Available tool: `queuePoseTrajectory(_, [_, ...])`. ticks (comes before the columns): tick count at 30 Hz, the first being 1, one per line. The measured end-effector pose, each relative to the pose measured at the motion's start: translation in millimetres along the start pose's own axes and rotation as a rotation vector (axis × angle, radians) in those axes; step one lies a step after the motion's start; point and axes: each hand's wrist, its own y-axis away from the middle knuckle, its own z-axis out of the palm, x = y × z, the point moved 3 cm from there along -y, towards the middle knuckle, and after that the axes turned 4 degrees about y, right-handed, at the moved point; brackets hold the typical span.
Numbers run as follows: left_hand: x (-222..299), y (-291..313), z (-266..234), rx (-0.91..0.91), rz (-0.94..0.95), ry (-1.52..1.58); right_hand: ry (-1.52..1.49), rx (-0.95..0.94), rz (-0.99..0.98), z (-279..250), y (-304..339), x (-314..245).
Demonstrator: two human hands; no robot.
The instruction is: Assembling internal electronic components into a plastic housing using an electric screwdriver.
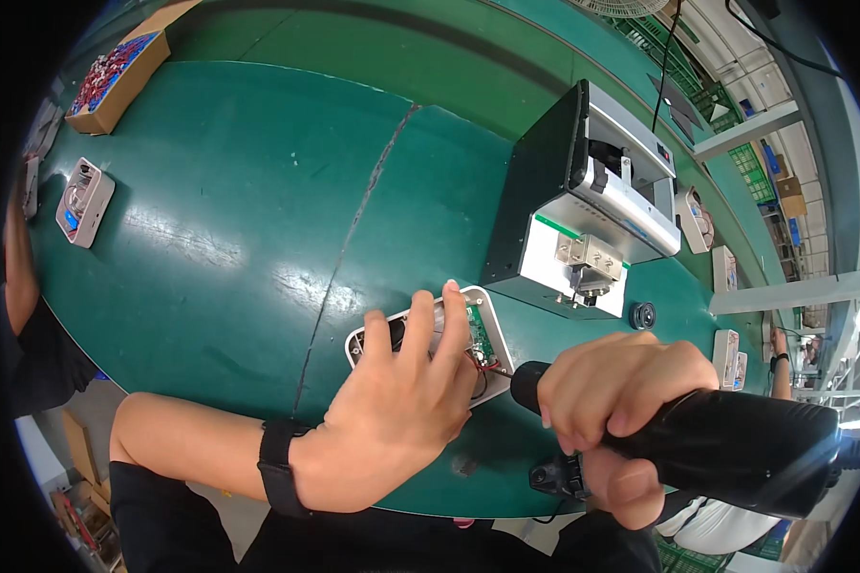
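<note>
My left hand (392, 392) lies across a white plastic casing (495, 329), fingertips over its far rim, gripping it against the green table. Inside the casing a green circuit board (478, 329) and red and black wires show between and beside my fingers; the rest is covered. My right hand (631, 392) is wrapped round a black electric screwdriver (736, 439), held nearly level. Its nose points left at the casing's right side, where the bit's exact contact cannot be made out. Below my right hand sits a small black clip-like part (556, 476).
A black and silver screw-feeding machine (545, 210) stands just beyond the casing, with a round black knob-like part (642, 315) beside it. Another open white casing (84, 202) and a cardboard box (129, 86) of small parts are at left. Co-workers' arms (19, 248) show at both sides.
</note>
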Motion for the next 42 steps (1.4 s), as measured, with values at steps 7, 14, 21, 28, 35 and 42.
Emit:
queuePoseTrajectory(7, [0.6, -5.5, 0.5, 0.013, 0.008, 0.029, 0.114, -0.091, 0.082, -8.3, -1.6, -0.7])
queuePoseTrajectory(14, [0.5, -2.8, 0.9, -0.014, 0.008, 0.032, 0.321, -0.173, 0.156, -13.8, 1.1, -7.0])
queuePoseTrajectory(21, [1.7, -2.9, 1.1, 0.026, 0.012, 0.002, 0.371, -0.099, 0.19, -0.3, 4.9, 0.1])
queuePoseTrajectory(28, [4.4, -4.4, -9.2, 0.006, 0.059, 0.088, 0.073, 0.133, 0.263, -11.6, 14.4, 6.3])
queuePoseTrajectory(35, [-32.0, -11.0, -28.7, -0.169, 0.097, 0.023, -0.268, 0.217, 0.106, -46.9, 3.2, -15.7])
queuePoseTrajectory(42, [-116.1, -43.3, -47.2, 0.48, -0.244, -0.283, 0.632, -0.111, 0.215, -20.6, 3.3, 22.9])
